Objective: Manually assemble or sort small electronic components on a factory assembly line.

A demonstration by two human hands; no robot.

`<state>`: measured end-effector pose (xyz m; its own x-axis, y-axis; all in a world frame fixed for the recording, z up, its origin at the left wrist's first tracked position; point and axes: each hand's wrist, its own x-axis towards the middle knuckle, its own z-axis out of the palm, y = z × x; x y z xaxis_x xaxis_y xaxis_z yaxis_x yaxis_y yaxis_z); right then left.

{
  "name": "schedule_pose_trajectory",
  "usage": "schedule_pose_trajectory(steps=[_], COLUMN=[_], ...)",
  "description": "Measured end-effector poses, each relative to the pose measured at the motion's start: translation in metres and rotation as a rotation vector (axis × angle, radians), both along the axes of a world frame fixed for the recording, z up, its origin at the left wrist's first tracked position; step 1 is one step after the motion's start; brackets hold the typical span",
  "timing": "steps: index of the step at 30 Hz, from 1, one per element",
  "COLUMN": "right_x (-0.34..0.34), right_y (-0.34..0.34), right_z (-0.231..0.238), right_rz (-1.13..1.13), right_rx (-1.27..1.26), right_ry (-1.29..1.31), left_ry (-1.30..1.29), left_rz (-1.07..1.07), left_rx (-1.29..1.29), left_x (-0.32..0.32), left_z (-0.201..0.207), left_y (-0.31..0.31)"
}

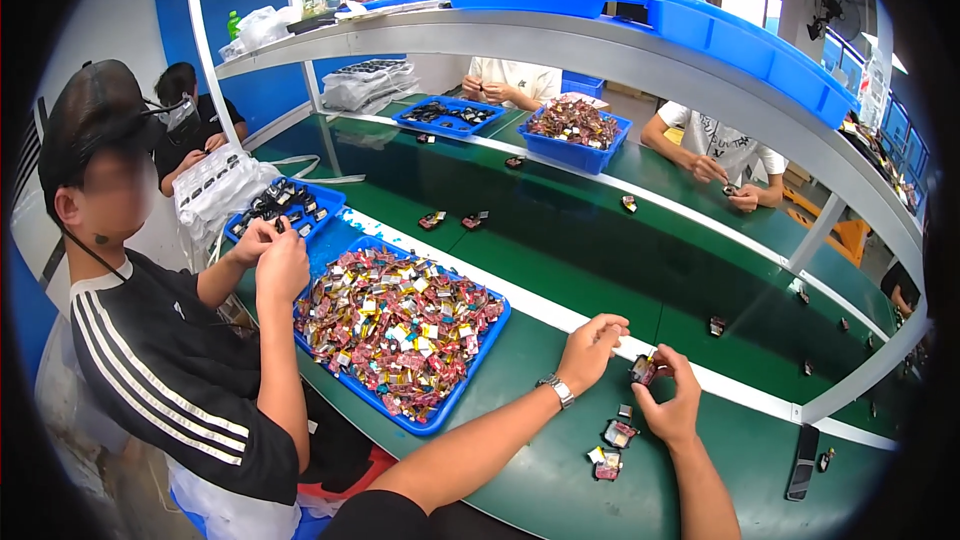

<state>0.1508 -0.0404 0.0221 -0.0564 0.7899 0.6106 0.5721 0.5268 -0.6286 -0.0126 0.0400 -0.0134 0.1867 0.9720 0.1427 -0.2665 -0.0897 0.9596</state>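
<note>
Between the thumb and fingers of my right hand [676,402] is a small black-cased device with a red circuit board [643,370]. My left hand [592,350], with a metal watch at its wrist, is just left of it, apart from the device. Its fingers are bent together toward the thumb; whether something small is between them is hidden. On the green bench below my hands lie a small device with a red board [619,433], another with a white-and-yellow piece [606,463], and a small dark part [625,411].
Left of my forearm stands a blue tray heaped with red-board parts [400,330]. A co-worker [170,340] works beside it, near a tray of black parts [290,212]. A green conveyor [560,230] carries scattered devices. A dark phone-like slab [803,462] lies right. Overhead runs a shelf [560,32].
</note>
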Motion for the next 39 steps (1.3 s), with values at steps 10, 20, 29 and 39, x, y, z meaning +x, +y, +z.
schedule_pose_trajectory(steps=[10,20,29,39], right_x=[-0.006,0.001,0.0,0.022], right_y=[-0.003,-0.003,0.005,0.006], right_z=[0.008,0.003,0.008,0.006], right_rz=[0.059,0.024,-0.082,-0.002], right_rx=[0.051,0.043,0.146,0.066], right_ry=[-0.153,-0.149,-0.055,-0.316], left_ry=[0.051,0.032,-0.018,0.014], left_rz=[-0.347,-0.482,-0.478,-0.473], left_rx=[0.098,0.012,-0.098,-0.099], left_x=[-0.003,-0.006,-0.011,-0.003], left_z=[0.003,0.015,0.018,0.024], left_y=[-0.002,-0.005,-0.004,-0.014])
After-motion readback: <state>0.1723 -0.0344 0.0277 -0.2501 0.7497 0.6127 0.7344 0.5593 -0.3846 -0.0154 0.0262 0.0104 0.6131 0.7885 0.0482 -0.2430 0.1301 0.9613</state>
